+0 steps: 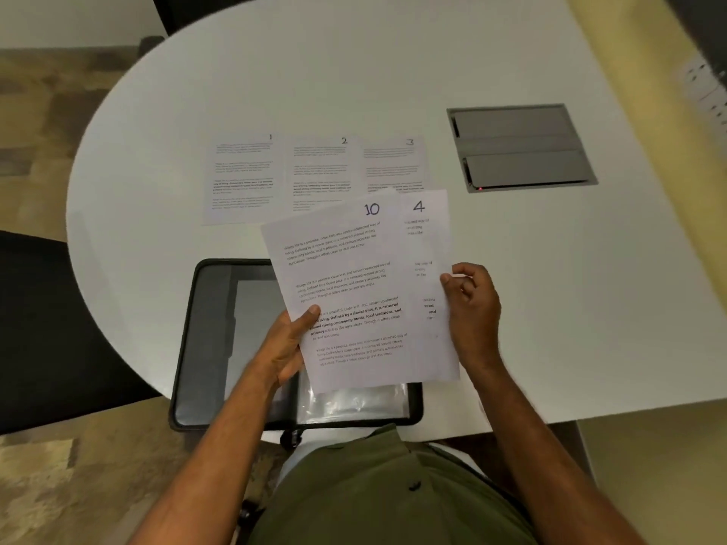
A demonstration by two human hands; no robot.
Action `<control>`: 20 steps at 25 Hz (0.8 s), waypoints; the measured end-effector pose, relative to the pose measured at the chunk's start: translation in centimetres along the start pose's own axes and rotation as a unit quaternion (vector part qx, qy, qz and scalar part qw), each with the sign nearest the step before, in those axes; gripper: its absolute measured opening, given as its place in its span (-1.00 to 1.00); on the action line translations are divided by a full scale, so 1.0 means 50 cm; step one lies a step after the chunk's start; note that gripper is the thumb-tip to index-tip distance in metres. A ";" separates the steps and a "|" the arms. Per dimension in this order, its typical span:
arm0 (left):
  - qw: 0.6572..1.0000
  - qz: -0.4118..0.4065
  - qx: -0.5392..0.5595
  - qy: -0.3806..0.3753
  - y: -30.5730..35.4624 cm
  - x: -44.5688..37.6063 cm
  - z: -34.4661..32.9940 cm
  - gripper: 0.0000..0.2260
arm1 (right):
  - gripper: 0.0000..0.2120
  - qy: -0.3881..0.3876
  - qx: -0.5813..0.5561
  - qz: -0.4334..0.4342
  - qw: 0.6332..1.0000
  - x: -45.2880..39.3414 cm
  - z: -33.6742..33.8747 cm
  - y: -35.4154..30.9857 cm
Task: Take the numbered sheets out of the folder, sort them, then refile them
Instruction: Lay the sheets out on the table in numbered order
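In the middle of the frame, the left hand [289,344] grips sheet 10 [346,285] and the right hand [470,304] pinches sheet 4 [430,245] by its edge. Paper looks light and bendy, so edges are best to hold. Sheets 1 [242,179], 2 [320,171] and 3 [393,161] lie above. The open folder [208,328] below shows only clear sleeves.

Sheets 1 [243,179], 2 [320,171], 3 [393,163] lie flat in a row mid-table. Sheet 10 [346,293] tilted over sheet 4 [427,245], both held up. Black folder [208,348] open at near table edge.
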State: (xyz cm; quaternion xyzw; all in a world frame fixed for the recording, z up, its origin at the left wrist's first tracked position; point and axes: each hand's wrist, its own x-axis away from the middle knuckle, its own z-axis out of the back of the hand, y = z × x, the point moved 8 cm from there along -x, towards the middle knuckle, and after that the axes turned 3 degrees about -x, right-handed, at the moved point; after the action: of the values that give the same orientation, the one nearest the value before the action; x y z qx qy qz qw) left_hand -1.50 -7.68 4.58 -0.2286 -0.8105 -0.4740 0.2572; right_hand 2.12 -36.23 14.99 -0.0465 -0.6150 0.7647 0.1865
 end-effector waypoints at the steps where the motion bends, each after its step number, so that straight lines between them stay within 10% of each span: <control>1: 1.000 -0.006 0.009 0.001 -0.010 0.009 -0.030 -0.65 | -0.85 0.002 -0.001 0.018 1.000 -0.003 0.035 -0.010; 15: 0.996 -0.044 -0.013 0.071 -0.143 0.069 -0.254 -0.72 | -0.43 -0.150 -0.022 -0.020 0.988 -0.052 0.268 0.079; 20: 0.995 -0.053 -0.002 0.090 -0.137 0.037 -0.291 -0.73 | -0.74 -0.128 -0.049 -0.085 0.987 -0.074 0.287 0.159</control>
State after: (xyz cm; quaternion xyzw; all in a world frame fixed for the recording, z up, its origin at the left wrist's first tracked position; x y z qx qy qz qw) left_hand -4.20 -23.36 7.39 -0.1419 -0.7943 -0.5071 0.3029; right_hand -0.56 -52.13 10.21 0.0955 -0.6720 0.7149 0.1681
